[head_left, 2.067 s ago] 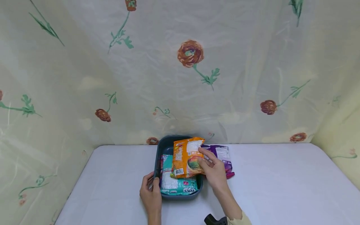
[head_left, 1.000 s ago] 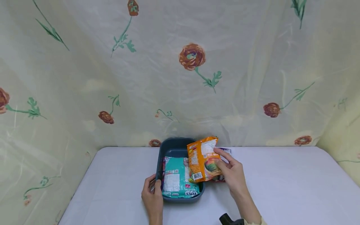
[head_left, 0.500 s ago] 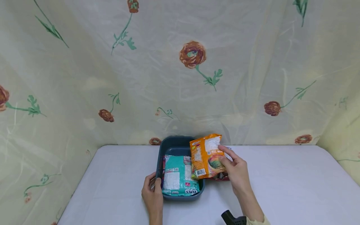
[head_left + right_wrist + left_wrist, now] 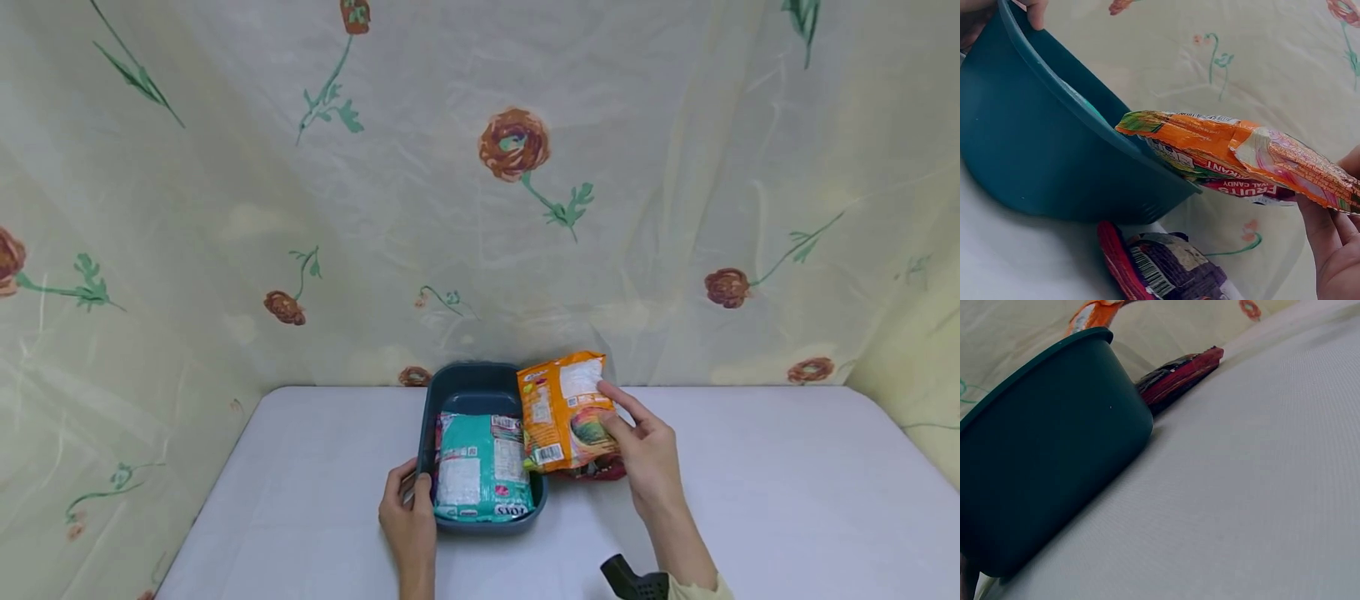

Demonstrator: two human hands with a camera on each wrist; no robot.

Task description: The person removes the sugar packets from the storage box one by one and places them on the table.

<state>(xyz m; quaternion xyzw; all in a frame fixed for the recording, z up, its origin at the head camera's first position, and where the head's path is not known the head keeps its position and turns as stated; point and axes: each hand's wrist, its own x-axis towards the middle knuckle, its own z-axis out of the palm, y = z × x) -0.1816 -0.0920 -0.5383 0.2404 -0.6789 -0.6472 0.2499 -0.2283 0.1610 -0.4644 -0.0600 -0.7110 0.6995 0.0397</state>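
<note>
My left hand [image 4: 408, 517] grips the left wall of a dark blue-green plastic tub [image 4: 467, 385], its thumb by the rim. A teal candy bag [image 4: 480, 467] lies inside, toward the tub's near end; something reddish-purple peeks out along its left edge. My right hand [image 4: 651, 458] pinches the right edge of an orange bag of fruit candy [image 4: 551, 412] between thumb and fingers. This bag hangs tilted across the tub's right rim, as the right wrist view [image 4: 1210, 144] also shows. Beneath it on the table, right of the tub, lies a purple and red bag [image 4: 1179, 262], mostly hidden from above.
A white cloth covers the table [image 4: 750, 492], which extends to both sides of the tub. Directly behind the tub hangs a flowered curtain [image 4: 360, 250], and it also encloses the sides. A black device [image 4: 633, 579] sits at my right wrist.
My right hand has carried the orange candy bag rightward, from above the tub to its right rim, uncovering the teal bag and hiding the purple one. My left hand keeps its grip on the tub.
</note>
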